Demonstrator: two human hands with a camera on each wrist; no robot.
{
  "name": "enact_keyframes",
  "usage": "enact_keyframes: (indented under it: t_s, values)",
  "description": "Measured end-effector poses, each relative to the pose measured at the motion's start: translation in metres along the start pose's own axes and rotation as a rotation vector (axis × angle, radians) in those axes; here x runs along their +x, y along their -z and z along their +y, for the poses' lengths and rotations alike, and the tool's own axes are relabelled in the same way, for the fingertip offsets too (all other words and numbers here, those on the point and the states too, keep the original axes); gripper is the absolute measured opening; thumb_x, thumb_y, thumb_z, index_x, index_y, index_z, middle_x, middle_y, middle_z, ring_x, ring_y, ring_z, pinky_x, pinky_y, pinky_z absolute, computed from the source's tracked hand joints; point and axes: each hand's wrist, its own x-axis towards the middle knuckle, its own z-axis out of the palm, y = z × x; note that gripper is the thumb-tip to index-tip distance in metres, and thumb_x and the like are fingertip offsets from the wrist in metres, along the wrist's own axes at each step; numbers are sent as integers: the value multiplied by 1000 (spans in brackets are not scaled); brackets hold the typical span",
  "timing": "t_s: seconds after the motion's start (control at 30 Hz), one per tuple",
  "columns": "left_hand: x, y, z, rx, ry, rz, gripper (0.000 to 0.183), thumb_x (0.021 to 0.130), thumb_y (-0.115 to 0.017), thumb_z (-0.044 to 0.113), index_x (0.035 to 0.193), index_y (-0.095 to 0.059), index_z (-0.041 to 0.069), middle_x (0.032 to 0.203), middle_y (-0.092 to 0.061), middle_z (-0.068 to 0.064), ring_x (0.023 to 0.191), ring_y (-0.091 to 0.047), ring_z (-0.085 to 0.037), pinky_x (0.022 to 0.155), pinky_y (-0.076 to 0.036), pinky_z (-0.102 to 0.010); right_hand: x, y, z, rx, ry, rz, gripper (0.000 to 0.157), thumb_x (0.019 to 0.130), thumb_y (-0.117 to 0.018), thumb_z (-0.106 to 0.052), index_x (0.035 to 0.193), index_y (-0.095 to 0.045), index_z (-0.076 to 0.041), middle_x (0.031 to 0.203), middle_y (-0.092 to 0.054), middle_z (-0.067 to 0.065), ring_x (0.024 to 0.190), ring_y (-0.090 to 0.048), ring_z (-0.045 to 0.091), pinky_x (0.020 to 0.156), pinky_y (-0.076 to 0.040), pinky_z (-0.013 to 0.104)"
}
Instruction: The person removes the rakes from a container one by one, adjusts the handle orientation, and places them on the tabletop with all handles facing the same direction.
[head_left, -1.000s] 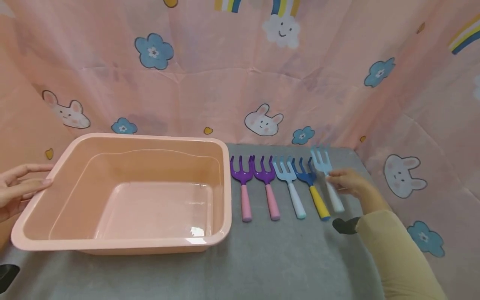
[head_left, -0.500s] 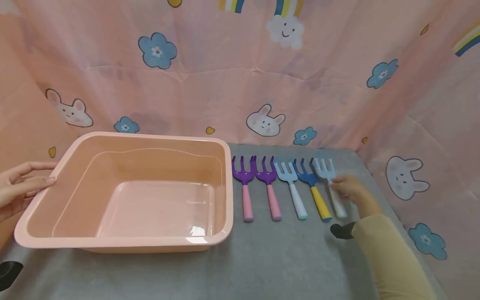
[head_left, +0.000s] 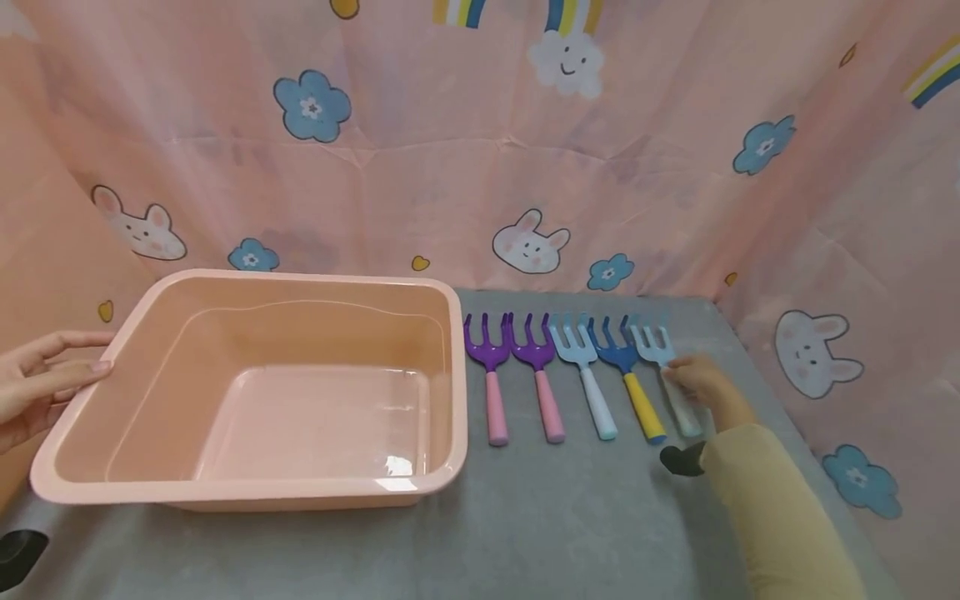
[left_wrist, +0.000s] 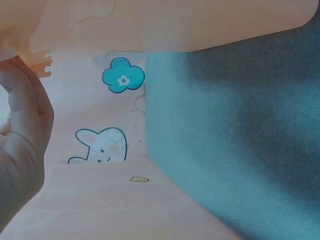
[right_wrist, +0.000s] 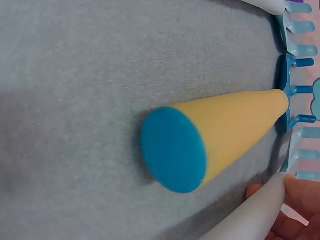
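Note:
A peach plastic basin stands on the left of the grey surface. My left hand holds its left rim, thumb on top; in the left wrist view the left hand reaches up under the basin. At the right end of a row of hand forks, my right hand pinches the white handle of a light-blue hand fork near its neck. Beside it lies a blue hand fork with a yellow handle. The right wrist view shows the thumb and fingers round the white handle.
Left of the yellow-handled fork lie another light-blue fork and two purple forks with pink handles, one next to the other, close to the basin. A pink patterned curtain rises behind and at the sides of the grey cloth.
The light-blue fork in my right hand has come down and slightly towards me, in line beside the blue and yellow fork. My left hand stays on the basin rim.

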Motion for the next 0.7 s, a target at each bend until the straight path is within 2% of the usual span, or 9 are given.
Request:
enact_keyframes:
  t_s: [0.1,0.27,0.37,0.53,0.7]
  values:
    - [-1,-2,0,-13,-2,-3,42,96,-50,6,133,-42,23,96,-70,1,81,-69,-24,61,-56,-48,0,2,-3,-27,-4,-3,48,96,-42,-12,133,-30,16,121,-41,31,101,-45,33,85,-44,45]
    - [-5,-6,8,-29,-14,-14,40,96,-50,5,129,-45,26,96,-71,2,81,-69,-22,60,-56,-46,2,5,-5,-29,-35,-22,47,96,-43,-12,132,-31,15,120,-40,31,105,-43,36,90,-42,49]
    - [-7,-8,11,-44,-16,-23,40,96,-49,4,129,-46,26,96,-71,1,81,-69,-23,60,-56,-46,5,6,-4,-37,-53,-14,46,95,-43,-11,131,-32,14,120,-41,30,104,-42,35,92,-41,48]
    - [-7,-8,12,-6,-3,-3,40,96,-51,6,131,-44,23,96,-70,2,82,-69,-23,62,-56,-46,6,7,-2,-72,-64,-10,47,95,-45,-12,133,-34,13,125,-40,30,101,-43,32,91,-42,45]
    - [-3,-5,7,26,11,4,42,95,-53,9,133,-42,23,97,-70,2,82,-69,-25,63,-56,-47,6,9,1,-66,-51,-31,49,96,-45,-14,135,-33,13,131,-36,32,106,-42,36,96,-39,50]
